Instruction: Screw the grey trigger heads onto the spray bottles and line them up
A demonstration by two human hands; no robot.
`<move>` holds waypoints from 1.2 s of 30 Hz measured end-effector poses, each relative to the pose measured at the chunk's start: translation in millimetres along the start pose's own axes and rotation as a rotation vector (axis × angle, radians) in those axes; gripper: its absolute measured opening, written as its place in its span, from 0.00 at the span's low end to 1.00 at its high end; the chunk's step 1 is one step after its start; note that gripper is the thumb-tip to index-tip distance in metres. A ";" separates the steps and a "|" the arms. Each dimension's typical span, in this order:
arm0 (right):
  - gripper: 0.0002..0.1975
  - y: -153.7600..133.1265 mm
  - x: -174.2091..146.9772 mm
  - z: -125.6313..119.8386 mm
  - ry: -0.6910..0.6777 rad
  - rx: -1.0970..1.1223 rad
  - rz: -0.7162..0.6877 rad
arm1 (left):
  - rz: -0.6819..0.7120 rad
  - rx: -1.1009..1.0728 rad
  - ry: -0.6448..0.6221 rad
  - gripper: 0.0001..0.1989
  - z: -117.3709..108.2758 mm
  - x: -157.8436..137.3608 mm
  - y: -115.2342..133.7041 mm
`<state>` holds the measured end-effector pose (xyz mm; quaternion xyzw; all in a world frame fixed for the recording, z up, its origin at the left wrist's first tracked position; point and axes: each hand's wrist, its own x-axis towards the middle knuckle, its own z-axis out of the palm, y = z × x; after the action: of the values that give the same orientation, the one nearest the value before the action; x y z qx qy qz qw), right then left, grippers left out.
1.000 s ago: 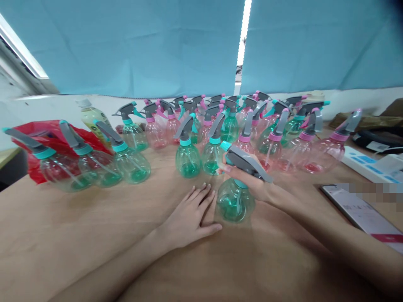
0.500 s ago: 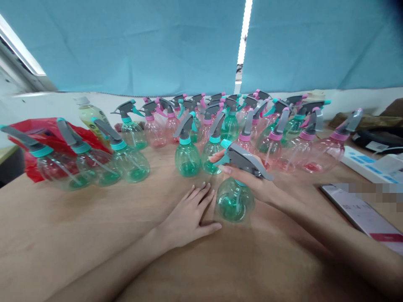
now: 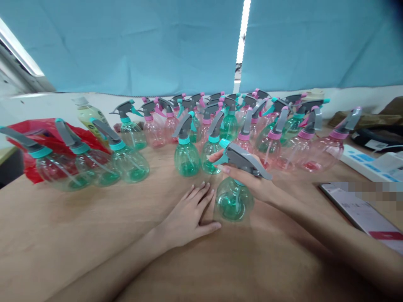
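The left hand is laid flat on the counter, nothing grasped — position unchanged. Right of it, nearer the counter's front edge than the other bottles, a green spray bottle is gripped at the neck by the right hand; its trigger has swung forward — squeeze apparently eased.

A person's left forearm and right forearm are bare and slim. Slender fingers taper toward smooth nails.

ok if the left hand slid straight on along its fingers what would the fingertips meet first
Probably the green spray bottle partly hidden by the right hand, just beyond the left hand; depth is unclear, and the held bottle is close too.
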<state>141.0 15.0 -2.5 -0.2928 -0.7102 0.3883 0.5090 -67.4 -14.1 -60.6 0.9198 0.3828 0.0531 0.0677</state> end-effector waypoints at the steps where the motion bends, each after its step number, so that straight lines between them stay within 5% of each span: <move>1: 0.09 -0.3 0.1 0.0 0.000 0.005 -0.004 | -0.004 0.002 -0.008 0.42 -0.6 -0.1 0.3; 36: 0.15 -4.1 1.5 -3.2 0.017 -0.184 -0.053 | 0.003 0.046 -0.010 0.43 0.9 -0.1 -0.1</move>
<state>143.5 14.8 2.3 -0.3228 -0.7461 0.3052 0.4960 -67.3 -14.2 -61.5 0.9219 0.3822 0.0399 0.0483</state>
